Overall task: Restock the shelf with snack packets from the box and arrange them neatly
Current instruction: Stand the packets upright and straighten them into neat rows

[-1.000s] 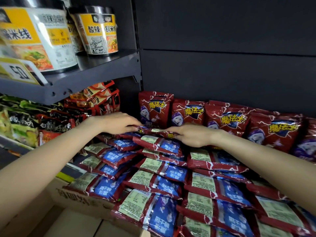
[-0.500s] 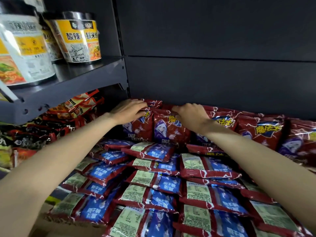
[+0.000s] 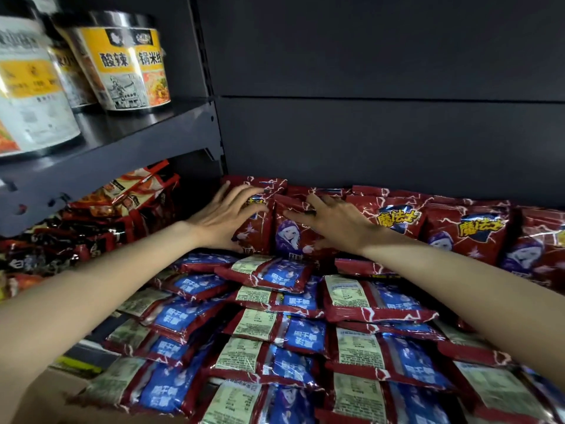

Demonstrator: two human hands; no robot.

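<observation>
A row of dark red snack packets (image 3: pixel 467 228) stands upright against the shelf's dark back wall. In front of them, many more packets (image 3: pixel 269 328) lie flat in overlapping rows with their blue and green backs up. My left hand (image 3: pixel 227 217) presses flat, fingers spread, on the front of the leftmost upright packet (image 3: pixel 260 231). My right hand (image 3: pixel 331 221) lies with straight fingers on the second upright packet (image 3: pixel 292 234). Neither hand grips anything.
A dark metal shelf (image 3: pixel 122 148) at upper left carries large yellow and white noodle tubs (image 3: pixel 128 65). Below it lie orange and black packets (image 3: pixel 101 215). A cardboard box edge (image 3: pixel 58 390) shows at the bottom left, by my left forearm.
Both hands let go of the packet they held over the flat rows, rose to the upright row at the back, and now press flat on its two leftmost packets.
</observation>
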